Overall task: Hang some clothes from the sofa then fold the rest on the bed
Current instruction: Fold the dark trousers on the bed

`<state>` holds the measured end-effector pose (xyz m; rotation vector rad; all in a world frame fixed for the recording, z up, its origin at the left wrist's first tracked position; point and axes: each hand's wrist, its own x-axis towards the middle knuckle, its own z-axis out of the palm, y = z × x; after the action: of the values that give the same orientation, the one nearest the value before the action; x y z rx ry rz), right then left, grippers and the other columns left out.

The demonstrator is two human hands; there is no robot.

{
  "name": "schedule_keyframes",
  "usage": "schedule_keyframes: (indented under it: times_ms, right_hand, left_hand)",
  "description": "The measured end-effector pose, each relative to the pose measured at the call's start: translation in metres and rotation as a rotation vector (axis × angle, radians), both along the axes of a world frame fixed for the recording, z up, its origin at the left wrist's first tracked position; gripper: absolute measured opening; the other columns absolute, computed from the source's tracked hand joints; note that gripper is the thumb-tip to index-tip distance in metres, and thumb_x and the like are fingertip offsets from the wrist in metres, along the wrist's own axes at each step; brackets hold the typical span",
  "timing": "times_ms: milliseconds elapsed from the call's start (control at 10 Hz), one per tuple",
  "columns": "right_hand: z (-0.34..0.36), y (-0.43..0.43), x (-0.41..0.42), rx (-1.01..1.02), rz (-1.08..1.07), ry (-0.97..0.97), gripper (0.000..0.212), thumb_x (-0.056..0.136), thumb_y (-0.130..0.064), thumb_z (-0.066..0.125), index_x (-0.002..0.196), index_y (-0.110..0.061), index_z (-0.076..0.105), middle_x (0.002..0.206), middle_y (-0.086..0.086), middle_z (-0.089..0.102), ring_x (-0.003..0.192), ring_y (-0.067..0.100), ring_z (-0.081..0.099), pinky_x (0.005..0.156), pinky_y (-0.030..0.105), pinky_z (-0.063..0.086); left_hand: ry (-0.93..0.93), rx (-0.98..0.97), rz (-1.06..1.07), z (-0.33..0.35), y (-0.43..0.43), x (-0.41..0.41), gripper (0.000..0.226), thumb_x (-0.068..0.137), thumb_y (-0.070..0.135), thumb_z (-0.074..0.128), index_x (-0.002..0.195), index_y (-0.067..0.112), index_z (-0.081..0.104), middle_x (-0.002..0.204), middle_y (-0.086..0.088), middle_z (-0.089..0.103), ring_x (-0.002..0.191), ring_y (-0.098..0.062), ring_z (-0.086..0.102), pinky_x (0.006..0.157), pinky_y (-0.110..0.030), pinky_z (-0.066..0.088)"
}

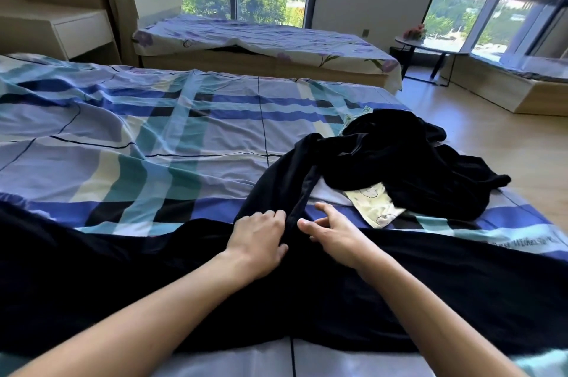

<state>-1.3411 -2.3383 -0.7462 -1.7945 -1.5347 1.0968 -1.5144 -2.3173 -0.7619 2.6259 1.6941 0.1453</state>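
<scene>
Two bare hands work at the middle of a large black garment spread flat across the near edge of the bed with the blue, teal and cream plaid sheet. It is laid wide, probably so it can be smoothed and folded on the spot.

Left hand: palm down, fingers curled onto a raised ridge of the black cloth, pinching it.

Right hand: just beside the same ridge, thumb toward it, forefinger stretched out, other fingers loosely bent. It holds nothing that I can see, so I read it as relaxed and free.

Both forearms reach forward, nearly parallel.

The ridge runs up and right toward a crumpled heap of black clothes lying over a pale yellow printed cloth. I judge these to be the pieces not yet folded, parked within reach.
</scene>
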Motion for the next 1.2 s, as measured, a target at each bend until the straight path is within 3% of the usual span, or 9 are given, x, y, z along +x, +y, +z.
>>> schedule_keyframes:
  times_ms: [200,400,500,600,700,800,1000,1100,1200]
  right_hand:
    - [-0.004,0.015,0.022,-0.096,-0.194,0.358,0.051,0.098,-0.042,0.059,0.142,-0.019,0.047,0.116,0.005,0.066,0.098,0.017,0.069,0.081,0.03,0.054]
    - [-0.019,0.044,0.033,-0.14,-0.294,0.737,0.037,0.089,-0.032,0.072,0.119,-0.013,0.064,0.095,0.003,0.076,0.076,0.016,0.074,0.063,0.029,0.059]
    - [-0.024,0.064,0.032,-0.117,-0.365,0.733,0.075,0.065,-0.039,0.091,0.126,-0.003,0.065,0.107,0.011,0.075,0.08,0.021,0.073,0.064,0.031,0.059]
    - [-0.011,0.073,0.038,-0.15,-0.343,0.751,0.076,0.059,-0.033,0.095,0.119,0.003,0.067,0.101,0.016,0.076,0.085,0.027,0.075,0.068,0.037,0.062]
    - [0.023,0.059,0.045,-0.131,-0.237,0.854,0.018,0.092,-0.009,0.059,0.103,0.0,0.07,0.091,0.015,0.075,0.076,0.025,0.074,0.077,0.037,0.062]
    - [0.063,0.042,0.072,0.091,-0.227,0.975,0.019,0.094,-0.009,0.054,0.091,-0.008,0.072,0.094,0.01,0.072,0.085,0.024,0.071,0.096,0.036,0.054]
    - [0.089,-0.028,0.148,0.435,-0.241,1.157,0.023,0.087,-0.022,0.064,0.108,-0.018,0.073,0.12,0.0,0.071,0.121,0.017,0.063,0.112,0.034,0.043]
    - [0.038,-0.018,0.204,0.473,-0.361,1.181,0.068,0.082,-0.033,0.076,0.143,-0.011,0.054,0.155,0.01,0.044,0.145,0.027,0.041,0.117,0.044,0.035]
    - [0.016,-0.024,0.357,0.522,-0.438,1.188,0.079,0.077,-0.035,0.081,0.147,-0.02,0.05,0.155,0.01,0.045,0.142,0.027,0.045,0.116,0.049,0.036]
  left_hand:
    - [-0.422,0.068,-0.458,0.03,-0.005,-0.018,0.02,0.081,0.021,0.055,0.095,0.025,0.068,0.088,0.008,0.062,0.09,-0.015,0.061,0.078,-0.029,0.047]
    - [-0.169,-0.283,-0.699,0.03,-0.038,-0.025,0.027,0.081,0.023,0.064,0.106,0.029,0.071,0.098,0.01,0.068,0.098,-0.01,0.057,0.093,-0.022,0.043]
    - [-0.103,-0.325,-0.676,0.023,-0.046,-0.017,0.033,0.084,0.027,0.064,0.116,0.032,0.069,0.107,0.009,0.068,0.106,-0.013,0.058,0.093,-0.03,0.047]
    - [-0.046,-0.381,-0.669,0.019,-0.054,-0.016,0.039,0.086,0.028,0.064,0.125,0.033,0.066,0.119,0.01,0.066,0.115,-0.013,0.056,0.095,-0.029,0.047]
    - [0.003,-0.381,-0.637,0.015,-0.059,-0.019,0.048,0.088,0.03,0.063,0.136,0.034,0.057,0.134,0.01,0.061,0.126,-0.015,0.053,0.102,-0.035,0.046]
    - [-0.001,-0.344,-0.583,0.015,-0.055,-0.023,0.054,0.089,0.033,0.061,0.141,0.037,0.047,0.14,0.007,0.057,0.13,-0.018,0.053,0.104,-0.039,0.046]
    - [-0.035,-0.453,-0.506,0.038,-0.055,-0.024,0.061,0.089,0.046,0.067,0.144,0.033,0.043,0.136,0.006,0.055,0.125,-0.017,0.049,0.103,-0.03,0.042]
    - [-0.033,-0.55,-0.426,0.058,-0.044,-0.047,0.05,0.083,0.05,0.073,0.127,0.03,0.058,0.115,0.011,0.061,0.107,-0.01,0.055,0.091,-0.026,0.043]
    - [0.205,-0.562,-0.276,0.066,-0.028,-0.08,0.055,0.078,0.051,0.077,0.126,0.031,0.059,0.115,0.01,0.057,0.109,-0.01,0.054,0.09,-0.027,0.042]
